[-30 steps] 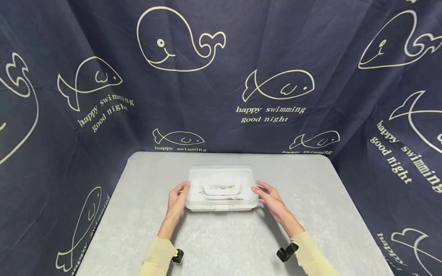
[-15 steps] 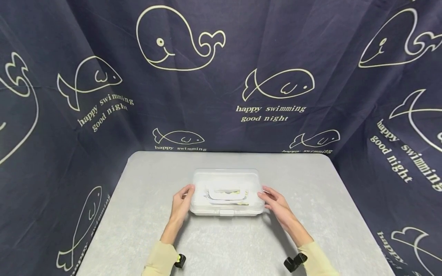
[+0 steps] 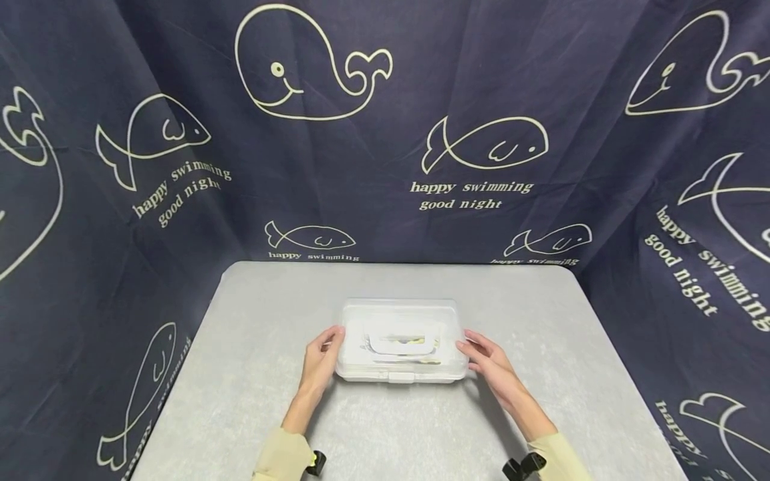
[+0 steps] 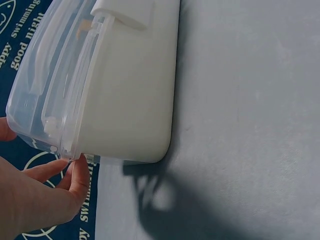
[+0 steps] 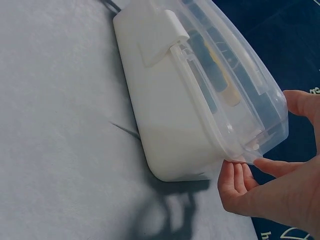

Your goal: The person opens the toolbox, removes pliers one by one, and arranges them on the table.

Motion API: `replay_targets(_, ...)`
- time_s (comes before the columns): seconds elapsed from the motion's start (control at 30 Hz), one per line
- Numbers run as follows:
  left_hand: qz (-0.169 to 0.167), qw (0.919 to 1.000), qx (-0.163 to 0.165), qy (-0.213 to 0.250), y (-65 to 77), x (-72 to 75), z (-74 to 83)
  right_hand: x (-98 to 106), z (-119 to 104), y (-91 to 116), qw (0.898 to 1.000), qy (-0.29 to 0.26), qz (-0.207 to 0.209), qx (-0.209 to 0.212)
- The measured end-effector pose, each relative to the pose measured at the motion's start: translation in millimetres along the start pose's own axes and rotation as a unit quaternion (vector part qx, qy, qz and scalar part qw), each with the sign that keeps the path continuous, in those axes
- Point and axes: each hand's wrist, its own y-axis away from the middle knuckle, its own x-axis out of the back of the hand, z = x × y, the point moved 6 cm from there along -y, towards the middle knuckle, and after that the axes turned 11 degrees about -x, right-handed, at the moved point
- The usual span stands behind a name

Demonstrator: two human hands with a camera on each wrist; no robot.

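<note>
A white plastic storage box [image 3: 385, 318] with a clear lid stands on the table, its front latch [image 3: 401, 377] closed. The lid has a carry handle in its middle, and yellowish and dark items show blurred through it. My left hand [image 3: 321, 361] holds the box's left end; in the left wrist view its fingers [image 4: 77, 182] are at the rim under the lid. At the opposite end my right hand [image 3: 494, 367] grips the lid's edge, thumb on the lid and fingers [image 5: 232, 182] bent beneath the rim in the right wrist view.
The grey table [image 3: 271, 300] extends around the box on every side. A dark blue curtain [image 3: 385, 160] with whale and fish drawings encloses the back and both sides. Black wrist cameras [image 3: 523, 466] sit at both sleeve cuffs.
The box has slid to the right and nearer to me, with both hands staying on its ends. The head view has tipped down slightly.
</note>
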Motion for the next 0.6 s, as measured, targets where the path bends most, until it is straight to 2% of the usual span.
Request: replay_targets(0.6, -0.013, 0.9999, 0.004, -0.002, 17.4, -9.7, 1.9, 13, 13, 17, 1.000, 0.010, 0.017, -0.013)
